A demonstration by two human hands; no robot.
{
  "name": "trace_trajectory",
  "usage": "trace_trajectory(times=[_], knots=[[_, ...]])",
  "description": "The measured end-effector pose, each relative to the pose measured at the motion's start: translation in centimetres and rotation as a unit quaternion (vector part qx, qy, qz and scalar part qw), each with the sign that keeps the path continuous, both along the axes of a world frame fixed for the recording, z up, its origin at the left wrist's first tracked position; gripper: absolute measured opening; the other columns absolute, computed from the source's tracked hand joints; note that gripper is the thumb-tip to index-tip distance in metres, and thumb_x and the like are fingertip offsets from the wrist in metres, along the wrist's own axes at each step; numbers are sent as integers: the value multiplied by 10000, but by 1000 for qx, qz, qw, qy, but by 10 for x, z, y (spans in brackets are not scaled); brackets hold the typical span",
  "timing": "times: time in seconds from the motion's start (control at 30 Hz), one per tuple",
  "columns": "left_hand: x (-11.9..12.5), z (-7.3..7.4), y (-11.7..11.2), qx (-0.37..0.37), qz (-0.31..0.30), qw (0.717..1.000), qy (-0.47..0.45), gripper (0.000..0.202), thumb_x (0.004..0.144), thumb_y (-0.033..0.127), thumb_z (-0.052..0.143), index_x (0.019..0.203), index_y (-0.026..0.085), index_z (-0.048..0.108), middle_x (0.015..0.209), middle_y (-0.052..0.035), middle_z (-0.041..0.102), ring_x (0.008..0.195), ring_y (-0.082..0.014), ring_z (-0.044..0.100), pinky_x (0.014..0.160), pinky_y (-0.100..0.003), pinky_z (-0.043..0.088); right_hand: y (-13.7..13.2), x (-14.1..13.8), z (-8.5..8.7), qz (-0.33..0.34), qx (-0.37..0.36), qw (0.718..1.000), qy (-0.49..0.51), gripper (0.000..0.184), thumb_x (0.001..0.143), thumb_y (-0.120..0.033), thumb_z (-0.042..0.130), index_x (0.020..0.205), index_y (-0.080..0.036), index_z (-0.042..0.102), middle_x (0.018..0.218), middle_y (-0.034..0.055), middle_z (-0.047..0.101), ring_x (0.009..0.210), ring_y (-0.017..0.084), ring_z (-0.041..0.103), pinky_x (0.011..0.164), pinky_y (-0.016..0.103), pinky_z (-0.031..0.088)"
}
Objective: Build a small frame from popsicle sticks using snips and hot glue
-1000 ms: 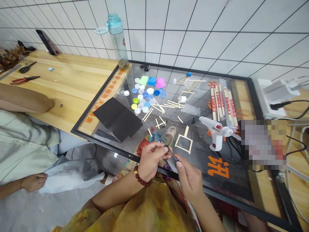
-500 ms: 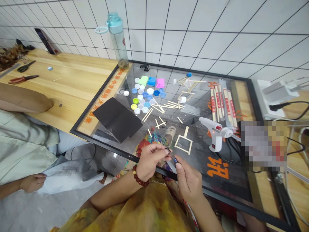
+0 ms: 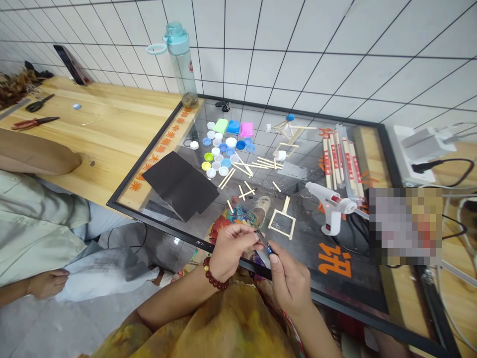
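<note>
My right hand [image 3: 290, 276] is closed round a small blue-handled knife [image 3: 267, 245], its narrow blade pointing up and left. The blade reaches the fingertips of my left hand [image 3: 234, 248], which are pinched together; whatever they hold is too small or hidden to make out. Both hands are over the near edge of the glass sheet. Just beyond them lies a square frame of pale sticks [image 3: 282, 223] with a short handle of sticks. Loose cut sticks [image 3: 244, 190] lie farther up, near a stick structure [image 3: 286, 136] with bottle caps attached.
A white glue gun [image 3: 331, 206] stands at the right, near wrapped chopsticks [image 3: 341, 159] and a power strip [image 3: 410, 154]. Black sheets [image 3: 181, 184], coloured bottle caps [image 3: 223, 149], clay packets [image 3: 233, 127] and a water bottle [image 3: 182, 64] are left. Another person [image 3: 37, 219] sits at the left.
Hardly anything differs. The view has shifted slightly, and my hands stay together with the knife at my left fingertips.
</note>
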State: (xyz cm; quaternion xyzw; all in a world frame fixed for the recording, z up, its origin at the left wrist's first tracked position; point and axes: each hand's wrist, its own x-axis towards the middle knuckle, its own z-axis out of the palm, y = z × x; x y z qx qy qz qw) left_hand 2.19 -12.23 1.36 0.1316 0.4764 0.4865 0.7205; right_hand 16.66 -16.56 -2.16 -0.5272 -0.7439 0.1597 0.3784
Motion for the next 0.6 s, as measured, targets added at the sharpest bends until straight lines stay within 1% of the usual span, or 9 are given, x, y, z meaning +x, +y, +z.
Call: trace_trajectory(times=[0.13,0.3,0.5,0.6], knots=[[0,0,0,2,-4,1000,0,330,515,308,875,654,93,666,647,-32,666,573,-112,644,625,-237,564,0,0,-2,2,11,1000,7,321,926,-178,430,1203,-149,589,1001,118,732,834,196,721,693,287,572],[1,-2,-1,8,-8,1000,-5,312,530,296,870,660,93,672,666,-33,674,576,-110,650,637,-239,569,0,1,-3,0,20,1000,13,309,918,-161,442,1176,-140,610,954,119,739,764,193,722,653,277,567],[-1,-4,-2,5,-14,1000,-9,316,527,292,872,667,93,672,653,-36,677,563,-117,656,622,-234,565,0,0,-1,13,19,1000,14,321,917,-148,436,1191,-151,604,985,113,737,797,192,722,673,278,570],[-2,-3,-1,3,-12,1000,-12,321,517,289,876,662,92,668,649,-31,673,567,-114,653,620,-233,568,-1,0,-2,7,24,1000,11,325,916,-153,442,1197,-151,604,1006,116,734,831,201,722,703,292,574]])
